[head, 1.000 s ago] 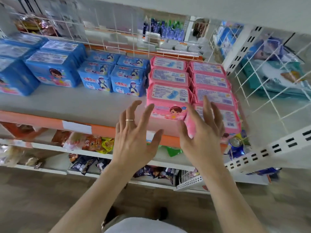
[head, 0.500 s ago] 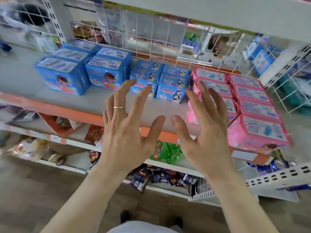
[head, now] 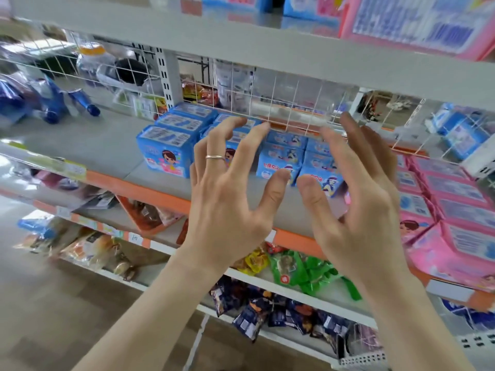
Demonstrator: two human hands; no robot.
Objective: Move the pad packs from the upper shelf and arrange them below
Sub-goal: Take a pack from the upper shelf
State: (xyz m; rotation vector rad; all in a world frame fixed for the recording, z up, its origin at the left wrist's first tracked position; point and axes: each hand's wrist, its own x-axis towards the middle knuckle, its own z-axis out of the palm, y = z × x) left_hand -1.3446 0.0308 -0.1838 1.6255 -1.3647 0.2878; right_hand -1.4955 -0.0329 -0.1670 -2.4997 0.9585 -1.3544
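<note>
showing two bare hands raised side by side before a store shelf unit. the left hand and the right hand face palm-away from the camera, with fingers spread and slightly bent. neither grips or touches anything. the two thumbs lie near each other but apart. a ring sits on one finger of the left hand.

the upper shelf crosses the top of the view as a grey board. on it, cut off by the frame edge, stand a large pink pad pack at the right and blurred blue-and-pink packs to its left. both hands are below this board and well apart from those packs.

the middle shelf, edged with an orange strip, carries large blue pad packs in a row running toward the back. small blue packs show between and behind the fingers. pink pad packs lie in two rows at the right. a white wire grid stands along the back of this shelf. blurred blue items lie at the far left, too smeared to tell what they are.

the lower shelves hold green snack bags, dark blue bags and wrapped bread.
</note>
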